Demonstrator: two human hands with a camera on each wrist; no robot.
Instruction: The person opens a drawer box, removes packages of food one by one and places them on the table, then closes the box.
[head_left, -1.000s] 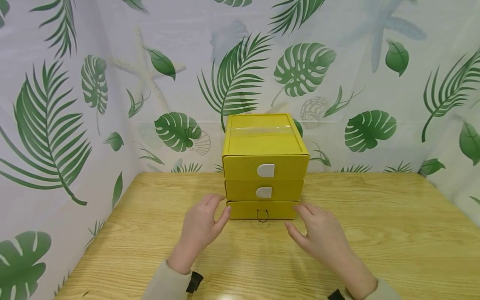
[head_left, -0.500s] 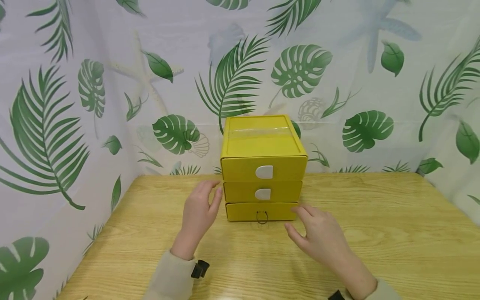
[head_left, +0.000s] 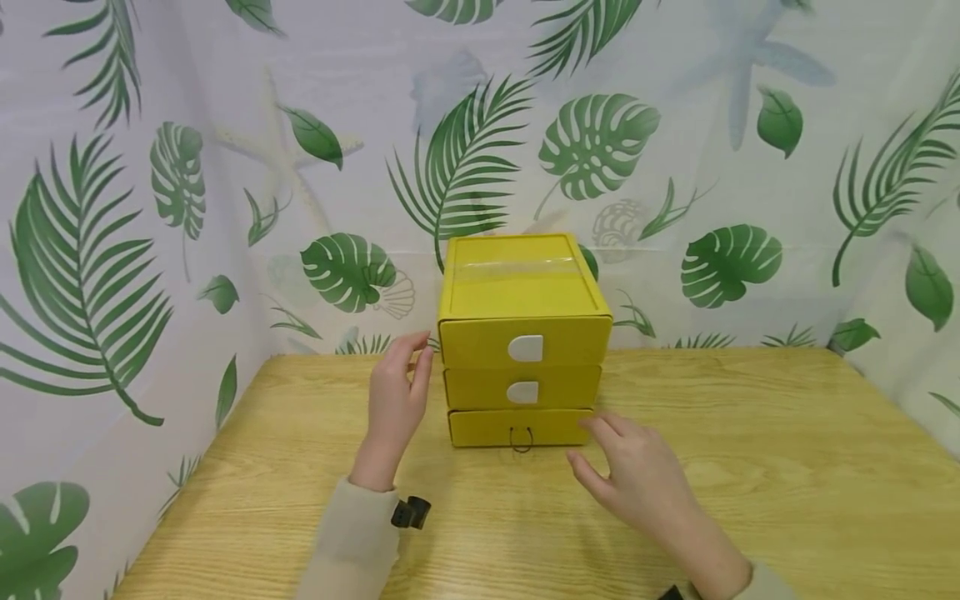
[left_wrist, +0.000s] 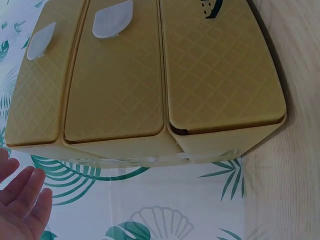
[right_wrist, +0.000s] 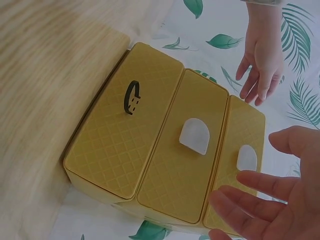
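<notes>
flanking the yellow drawer box (head_left: 525,292), both my hands hold nothing, fingers loosely spread: left hand (head_left: 393,396) just beside its upper left edge, right hand (head_left: 637,471) by the bottom drawer (head_left: 480,429) at its right end. i cannot tell whether my right fingertips touch. the box stands upright on the wooden table (head_left: 750,442), before a leaf-patterned backdrop (head_left: 480,50). to steady it well, i judge, level hands and even, gentle pressure low on both sides would keep it from twisting. its drawer fronts face me, white tabs (head_left: 527,348) on the upper two, a dark loop (right_wrist: 128,96) on the lowest; each front's long axis runs left to right.
</notes>
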